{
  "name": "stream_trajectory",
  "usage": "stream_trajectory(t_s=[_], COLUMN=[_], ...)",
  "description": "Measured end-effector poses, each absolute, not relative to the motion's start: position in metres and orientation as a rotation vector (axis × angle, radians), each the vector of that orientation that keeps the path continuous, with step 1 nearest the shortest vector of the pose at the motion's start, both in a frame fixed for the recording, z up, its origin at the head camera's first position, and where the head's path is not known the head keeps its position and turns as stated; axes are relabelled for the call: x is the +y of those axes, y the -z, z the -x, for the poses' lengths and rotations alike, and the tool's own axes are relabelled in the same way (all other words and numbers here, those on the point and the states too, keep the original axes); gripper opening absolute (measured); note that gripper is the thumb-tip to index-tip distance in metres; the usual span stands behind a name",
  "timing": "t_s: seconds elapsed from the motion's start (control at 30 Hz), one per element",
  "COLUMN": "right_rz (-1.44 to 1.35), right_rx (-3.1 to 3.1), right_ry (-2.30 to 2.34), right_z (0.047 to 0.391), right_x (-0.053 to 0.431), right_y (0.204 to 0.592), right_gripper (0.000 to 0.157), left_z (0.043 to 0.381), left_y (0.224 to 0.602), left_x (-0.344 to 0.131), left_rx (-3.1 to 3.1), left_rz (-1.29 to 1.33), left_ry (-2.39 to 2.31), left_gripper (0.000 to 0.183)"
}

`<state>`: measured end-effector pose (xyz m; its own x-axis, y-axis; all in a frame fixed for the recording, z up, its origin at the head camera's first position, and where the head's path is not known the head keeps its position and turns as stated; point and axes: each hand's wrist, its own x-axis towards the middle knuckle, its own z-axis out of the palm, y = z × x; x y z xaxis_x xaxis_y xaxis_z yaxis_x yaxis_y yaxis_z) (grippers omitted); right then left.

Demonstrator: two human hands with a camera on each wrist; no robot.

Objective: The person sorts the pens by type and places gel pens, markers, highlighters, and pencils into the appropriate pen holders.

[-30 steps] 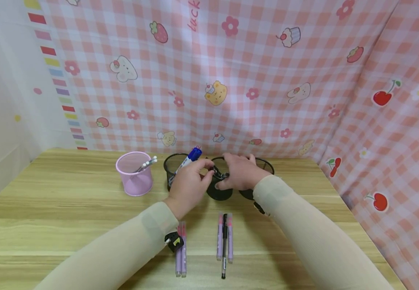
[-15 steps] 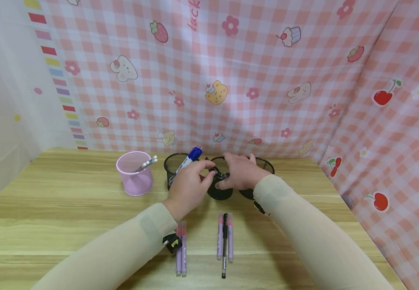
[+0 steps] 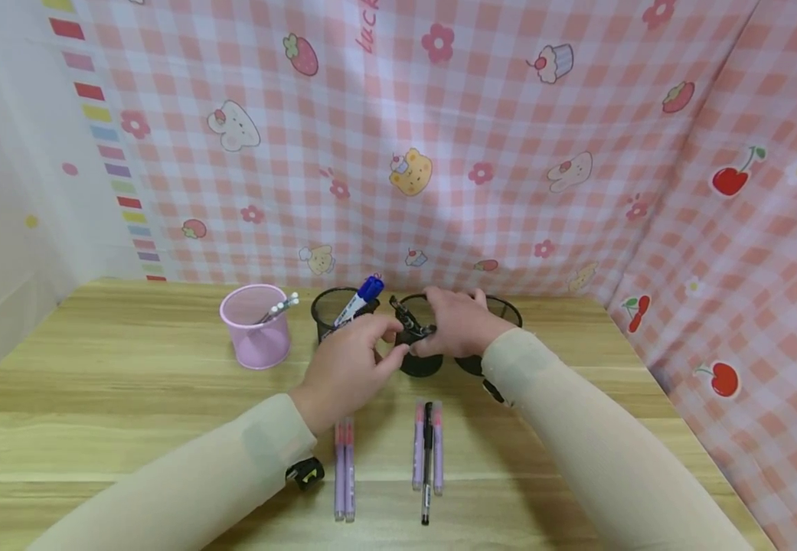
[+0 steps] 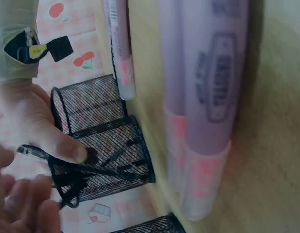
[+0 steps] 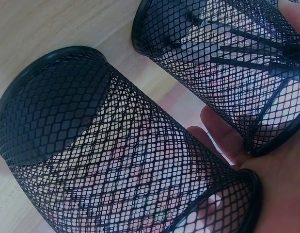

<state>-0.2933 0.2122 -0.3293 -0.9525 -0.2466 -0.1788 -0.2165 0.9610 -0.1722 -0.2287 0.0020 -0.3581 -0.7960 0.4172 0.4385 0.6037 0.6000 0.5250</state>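
My right hand grips the rim of a black mesh pen holder, thumb on its near side and fingers behind. Several black pens lean inside it, seen through the mesh in the left wrist view. Just left of that rim is my left hand, thumb and index finger apart with nothing between them. Another black mesh pen holder stands beside the gripped one, partly behind my right hand. Left of them, a third black mesh holder contains a blue-capped marker and is partly covered by my left hand.
A pink pen holder with several white-tipped sticks stands at the left. In front lie two purple pens with pink caps. Further right, a black pen lies between two more purple pens. A checked cloth hangs behind the table.
My left hand has let go of a black pen at the middle holder's rim and drawn back down and left, its thumb and index finger parting. My right hand has stayed put.
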Motion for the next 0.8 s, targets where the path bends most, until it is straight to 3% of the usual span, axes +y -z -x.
stream_trajectory(t_s=[0.4, 0.8], right_rz=[0.358, 0.357], right_rx=[2.896, 2.897], right_ry=[0.255, 0.272], right_z=[0.291, 0.291], right_x=[0.213, 0.212], right_y=[0.328, 0.327], right_gripper=[0.104, 0.104], left_z=[0.213, 0.195], left_y=[0.357, 0.361], left_x=[0.018, 0.037], left_rx=[-2.993, -2.982], left_rz=[1.197, 1.431], left_ry=[0.493, 0.180], left_gripper=[0.051, 0.047])
